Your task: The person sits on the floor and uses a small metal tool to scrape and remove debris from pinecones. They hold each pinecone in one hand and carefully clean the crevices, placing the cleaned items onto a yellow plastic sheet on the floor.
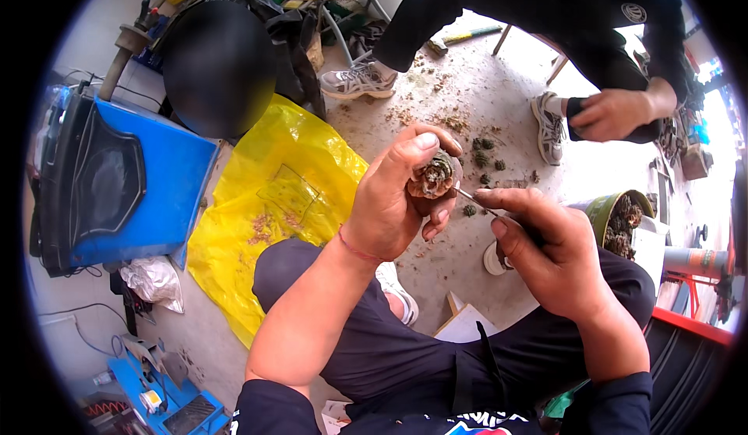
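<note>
Before my chest, my left hand (388, 195) is closed around a rough brown-and-green cone, apparently a pine cone (433, 179). Its thumb lies along the upper side, and the fingers wrap behind. My right hand (552, 254) pinches a thin metal pick (474, 199) between thumb and fingers. The pick's end meets the lower right side of the cone, and its exact tip is hard to make out. On the floor beyond lie several small green cones (481, 159) among brown scraps (453, 122).
An olive bucket (601, 216) of brown cones (625, 224) stands right of my right hand. A yellow plastic sheet (234, 248) covers floor at left, beside a blue cabinet (152, 183). Opposite sits a person in dark clothes (561, 31); a hammer (461, 38) lies near their feet.
</note>
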`<state>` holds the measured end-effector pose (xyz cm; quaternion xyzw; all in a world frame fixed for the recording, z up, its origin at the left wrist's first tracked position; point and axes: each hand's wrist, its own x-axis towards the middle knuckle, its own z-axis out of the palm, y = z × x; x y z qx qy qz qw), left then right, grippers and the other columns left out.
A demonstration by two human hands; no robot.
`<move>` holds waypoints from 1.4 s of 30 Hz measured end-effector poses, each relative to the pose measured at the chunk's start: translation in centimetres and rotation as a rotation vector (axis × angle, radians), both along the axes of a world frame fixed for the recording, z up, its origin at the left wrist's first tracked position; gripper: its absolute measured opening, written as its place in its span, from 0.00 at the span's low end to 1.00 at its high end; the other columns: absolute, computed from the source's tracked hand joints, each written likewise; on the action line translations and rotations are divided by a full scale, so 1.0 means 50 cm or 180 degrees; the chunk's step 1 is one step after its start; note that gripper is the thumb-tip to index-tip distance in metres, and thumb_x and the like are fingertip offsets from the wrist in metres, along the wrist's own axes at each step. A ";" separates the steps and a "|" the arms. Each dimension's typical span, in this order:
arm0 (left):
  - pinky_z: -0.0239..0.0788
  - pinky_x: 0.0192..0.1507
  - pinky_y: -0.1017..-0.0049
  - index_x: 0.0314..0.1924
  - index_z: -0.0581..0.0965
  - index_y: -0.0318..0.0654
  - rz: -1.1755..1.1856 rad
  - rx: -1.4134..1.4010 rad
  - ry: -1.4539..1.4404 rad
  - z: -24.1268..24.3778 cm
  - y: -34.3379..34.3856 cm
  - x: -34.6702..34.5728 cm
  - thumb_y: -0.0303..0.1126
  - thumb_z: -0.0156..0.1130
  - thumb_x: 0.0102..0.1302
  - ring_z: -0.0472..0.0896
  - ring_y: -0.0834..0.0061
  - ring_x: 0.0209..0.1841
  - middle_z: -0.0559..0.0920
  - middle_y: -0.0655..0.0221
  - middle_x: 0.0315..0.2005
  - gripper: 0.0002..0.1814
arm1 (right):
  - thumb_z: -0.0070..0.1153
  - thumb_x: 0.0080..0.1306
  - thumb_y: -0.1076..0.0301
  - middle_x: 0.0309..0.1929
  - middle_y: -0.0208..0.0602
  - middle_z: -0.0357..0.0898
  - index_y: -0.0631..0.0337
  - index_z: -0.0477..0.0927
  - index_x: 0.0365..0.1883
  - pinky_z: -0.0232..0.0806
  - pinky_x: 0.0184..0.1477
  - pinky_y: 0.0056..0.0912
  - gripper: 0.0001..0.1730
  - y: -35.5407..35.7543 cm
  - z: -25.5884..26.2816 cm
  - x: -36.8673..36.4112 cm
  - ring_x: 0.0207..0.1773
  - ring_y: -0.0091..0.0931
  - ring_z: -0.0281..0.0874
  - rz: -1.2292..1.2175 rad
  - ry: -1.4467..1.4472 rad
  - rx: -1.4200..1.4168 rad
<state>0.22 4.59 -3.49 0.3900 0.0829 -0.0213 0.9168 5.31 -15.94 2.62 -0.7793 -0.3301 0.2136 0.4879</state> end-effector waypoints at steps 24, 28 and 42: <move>0.56 0.13 0.77 0.39 0.75 0.41 0.0152 -0.0218 0.0609 -0.024 -0.057 0.028 0.43 0.45 0.70 0.62 0.78 0.13 0.75 0.65 0.22 0.15 | 0.53 0.75 0.72 0.31 0.32 0.80 0.71 0.74 0.51 0.68 0.34 0.22 0.11 0.016 -0.021 0.039 0.31 0.17 0.75 -0.0126 0.2330 -0.0054; 0.56 0.11 0.77 0.38 0.75 0.40 -0.0036 -0.0432 0.0480 -0.032 -0.049 0.024 0.44 0.45 0.71 0.61 0.78 0.11 0.74 0.65 0.19 0.16 | 0.53 0.75 0.72 0.36 0.34 0.81 0.68 0.73 0.47 0.69 0.35 0.22 0.08 0.016 -0.042 0.061 0.33 0.19 0.78 0.0186 0.2699 0.0115; 0.57 0.11 0.77 0.38 0.77 0.41 0.0054 -0.0077 0.1118 -0.022 -0.025 0.024 0.46 0.49 0.72 0.65 0.79 0.12 0.74 0.70 0.18 0.17 | 0.57 0.74 0.70 0.31 0.32 0.79 0.66 0.74 0.48 0.65 0.30 0.20 0.10 0.034 -0.083 0.078 0.29 0.17 0.75 0.0336 0.2545 0.0131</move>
